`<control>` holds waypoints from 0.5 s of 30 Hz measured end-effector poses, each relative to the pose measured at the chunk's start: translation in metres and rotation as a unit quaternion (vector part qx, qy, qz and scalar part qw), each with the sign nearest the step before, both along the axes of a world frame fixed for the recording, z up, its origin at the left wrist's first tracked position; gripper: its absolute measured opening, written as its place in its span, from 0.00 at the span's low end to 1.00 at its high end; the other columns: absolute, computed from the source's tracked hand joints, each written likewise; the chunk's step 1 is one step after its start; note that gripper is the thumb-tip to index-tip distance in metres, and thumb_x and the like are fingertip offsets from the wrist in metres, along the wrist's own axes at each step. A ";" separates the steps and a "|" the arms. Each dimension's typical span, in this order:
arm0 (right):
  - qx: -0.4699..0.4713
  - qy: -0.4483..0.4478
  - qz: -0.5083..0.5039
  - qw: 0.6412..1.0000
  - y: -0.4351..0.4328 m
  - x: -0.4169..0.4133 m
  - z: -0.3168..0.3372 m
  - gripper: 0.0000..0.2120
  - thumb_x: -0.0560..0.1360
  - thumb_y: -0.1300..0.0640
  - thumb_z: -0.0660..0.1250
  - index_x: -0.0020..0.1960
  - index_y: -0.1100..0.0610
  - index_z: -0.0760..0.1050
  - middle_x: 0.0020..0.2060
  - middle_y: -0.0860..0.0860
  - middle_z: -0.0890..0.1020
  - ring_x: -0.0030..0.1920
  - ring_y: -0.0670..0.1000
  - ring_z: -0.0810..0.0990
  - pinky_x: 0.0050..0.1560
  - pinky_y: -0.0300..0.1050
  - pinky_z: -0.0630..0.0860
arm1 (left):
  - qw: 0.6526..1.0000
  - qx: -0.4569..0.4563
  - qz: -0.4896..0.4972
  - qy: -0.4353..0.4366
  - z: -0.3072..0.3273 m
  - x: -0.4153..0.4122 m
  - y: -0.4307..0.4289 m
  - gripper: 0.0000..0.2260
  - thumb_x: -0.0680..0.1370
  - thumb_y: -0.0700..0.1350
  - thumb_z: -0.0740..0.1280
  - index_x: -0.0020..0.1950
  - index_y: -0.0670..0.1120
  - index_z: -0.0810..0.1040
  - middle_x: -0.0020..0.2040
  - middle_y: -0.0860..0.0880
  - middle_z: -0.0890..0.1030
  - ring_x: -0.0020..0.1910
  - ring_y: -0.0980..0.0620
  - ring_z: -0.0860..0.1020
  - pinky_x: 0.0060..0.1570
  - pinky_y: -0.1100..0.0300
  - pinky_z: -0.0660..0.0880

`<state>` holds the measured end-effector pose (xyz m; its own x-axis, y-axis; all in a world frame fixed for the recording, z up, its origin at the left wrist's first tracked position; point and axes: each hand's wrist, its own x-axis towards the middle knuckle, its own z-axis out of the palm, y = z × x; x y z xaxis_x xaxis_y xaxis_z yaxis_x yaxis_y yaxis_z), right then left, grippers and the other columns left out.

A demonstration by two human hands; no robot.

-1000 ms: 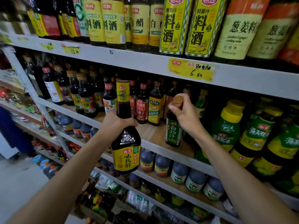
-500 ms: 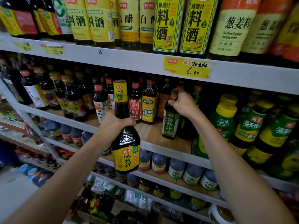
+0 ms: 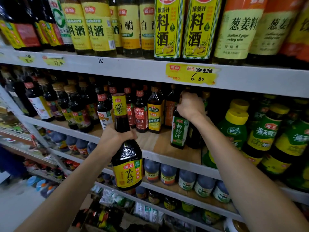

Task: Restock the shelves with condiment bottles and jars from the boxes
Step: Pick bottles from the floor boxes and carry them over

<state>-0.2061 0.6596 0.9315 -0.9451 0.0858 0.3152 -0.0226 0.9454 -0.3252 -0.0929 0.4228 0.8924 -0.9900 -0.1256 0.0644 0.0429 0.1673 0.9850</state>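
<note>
The shelving [image 3: 117, 69] filled the view: flat white-painted front rails, with a pale wood-grain board [image 3: 155, 141] as the middle shelf. On the top shelf stood a row of tall bottles [image 3: 168, 27] with glossy yellow labels. At the right of the middle shelf were bulbous green plastic bottles [image 3: 234, 131] with round yellow caps. The shelf below carried squat blue-grey bottles [image 3: 168, 173].

The soy sauce bottle [image 3: 127, 164] was dark glass with a long neck, a wide rounded body, an embossed crest and a yellow label. It was held upright in the air, in front of the middle shelf's edge. The left hand [image 3: 117, 136] gripped it where neck met shoulder, fingers wrapped round.

The green-labelled bottle [image 3: 179, 129] was slimmer and dark, and stood with its base on the wood board near the front, just beside the green plastic bottles. The right hand [image 3: 190, 106] was curled round its neck.

A torn yellow paper price tag [image 3: 190, 74] with handwritten figures was stuck to the upper rail.

The right hand hid the slim bottle's cap. The tall bottles' tops were cut off by the frame. Bottles deep in the middle shelf sat in shadow, labels unreadable, and the left and bottom edges were blurred.
</note>
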 end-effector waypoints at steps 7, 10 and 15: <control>0.014 -0.020 0.015 1.000 0.004 0.004 0.006 0.14 0.74 0.61 0.65 0.59 0.59 0.77 0.55 0.60 0.81 0.55 0.63 0.80 0.46 0.47 0.75 | 1.000 -0.012 0.018 -0.013 -0.010 0.000 0.000 0.12 0.65 0.33 0.77 0.44 0.32 0.78 0.35 0.45 0.83 0.32 0.51 0.82 0.30 0.64 0.77; 0.004 -0.015 0.027 1.000 0.005 0.006 0.004 0.13 0.75 0.61 0.65 0.59 0.59 0.76 0.53 0.60 0.82 0.53 0.63 0.81 0.45 0.48 0.76 | 0.999 -0.009 0.034 -0.018 -0.012 0.003 -0.001 0.13 0.65 0.34 0.77 0.46 0.33 0.78 0.37 0.42 0.82 0.34 0.49 0.82 0.33 0.59 0.77; -0.010 0.063 0.012 0.998 0.001 0.017 -0.013 0.21 0.73 0.61 0.69 0.65 0.63 0.71 0.59 0.63 0.76 0.58 0.65 0.76 0.51 0.52 0.75 | 0.999 0.002 0.045 -0.013 -0.009 0.009 0.003 0.11 0.66 0.32 0.75 0.44 0.30 0.78 0.33 0.46 0.81 0.30 0.51 0.81 0.28 0.63 0.76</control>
